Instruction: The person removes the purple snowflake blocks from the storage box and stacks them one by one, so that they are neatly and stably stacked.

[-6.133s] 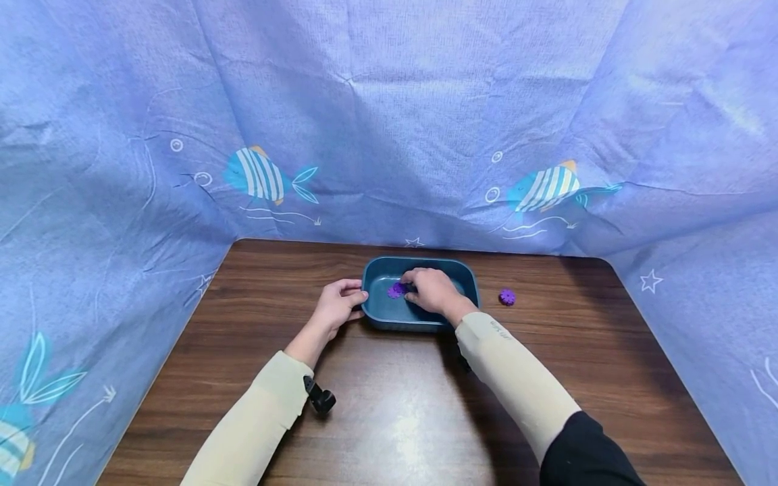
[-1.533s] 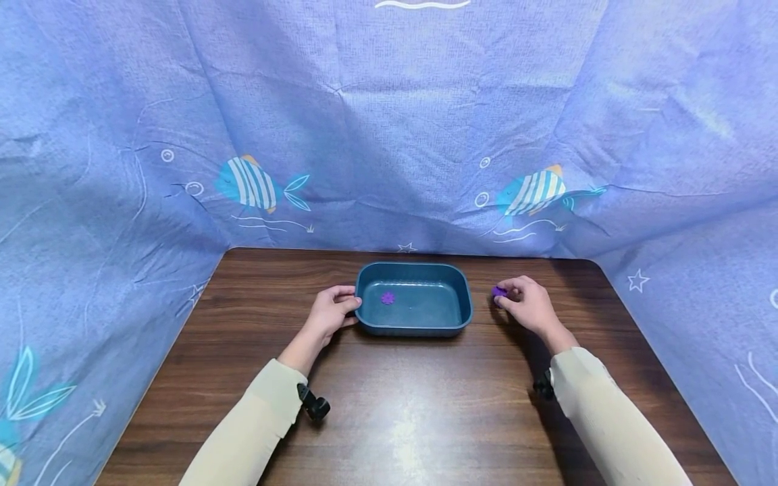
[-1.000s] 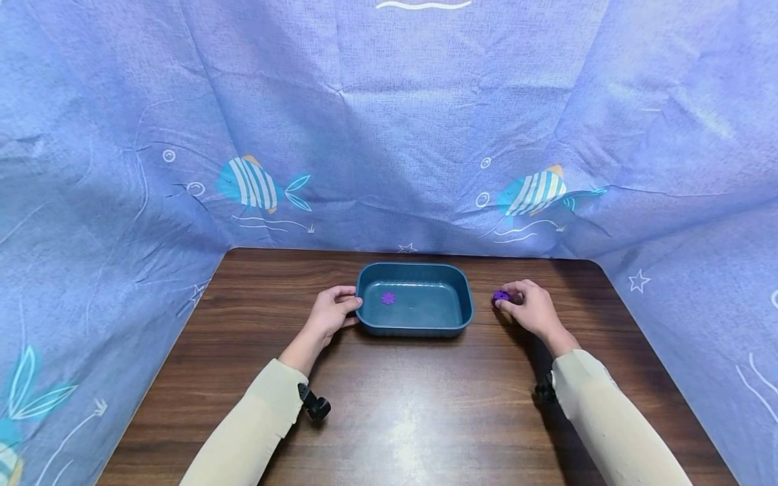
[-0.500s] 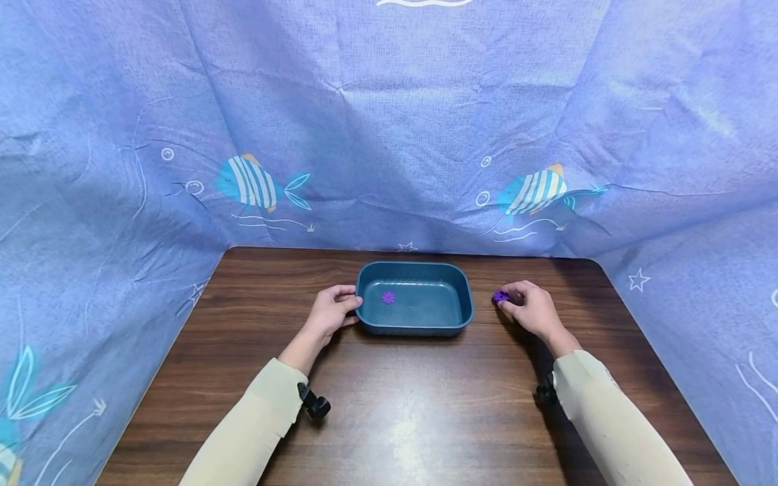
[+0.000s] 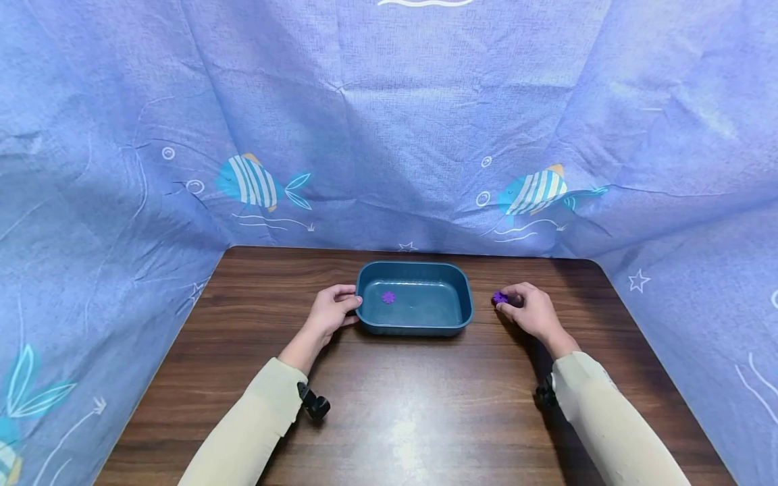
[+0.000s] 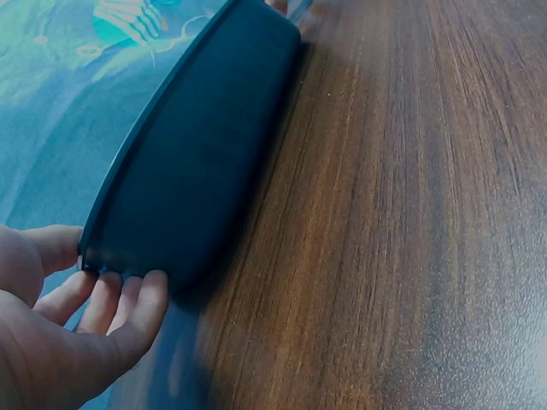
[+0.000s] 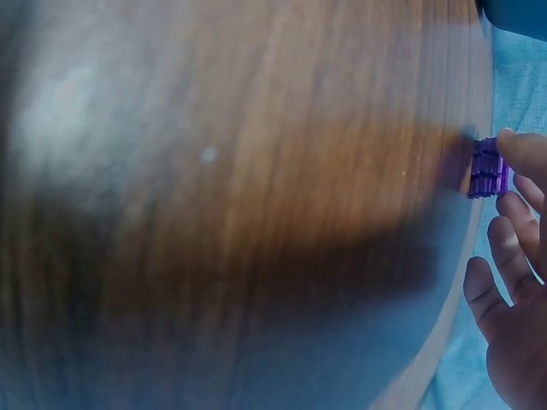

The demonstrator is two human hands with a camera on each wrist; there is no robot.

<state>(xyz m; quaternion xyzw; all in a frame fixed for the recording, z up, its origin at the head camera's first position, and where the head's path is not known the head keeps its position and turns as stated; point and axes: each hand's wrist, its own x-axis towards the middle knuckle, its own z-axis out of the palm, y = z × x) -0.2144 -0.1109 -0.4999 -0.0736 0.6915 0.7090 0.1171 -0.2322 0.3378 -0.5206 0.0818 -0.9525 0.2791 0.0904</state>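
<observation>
A dark teal rectangular tray [image 5: 413, 331] stands near the back of the table. My left hand [image 5: 331, 312] holds its left end, thumb at the rim and fingers against the outer wall, as the left wrist view shows. One purple flower-shaped plastic disc [image 5: 388, 297] lies flat inside the tray, left of its middle. To the right of the tray, my right hand [image 5: 531, 310] pinches a small stack of purple discs [image 5: 500, 298] between thumb and fingers, low at the tabletop. In the right wrist view the stack [image 7: 489, 168] shows ridged, layered edges; the other fingers are loosely bent.
The brown wood-grain table [image 5: 389, 398] ends at the back against a blue hanging cloth [image 5: 413, 135] printed with fish, which also rises on both sides. A small black camera [image 5: 315, 403] is strapped to the left wrist.
Six seconds ago my right hand was inside the tray over purple discs; it has since moved right to the stack. During the last second the stack tilts slightly in its fingers. My left hand stays.
</observation>
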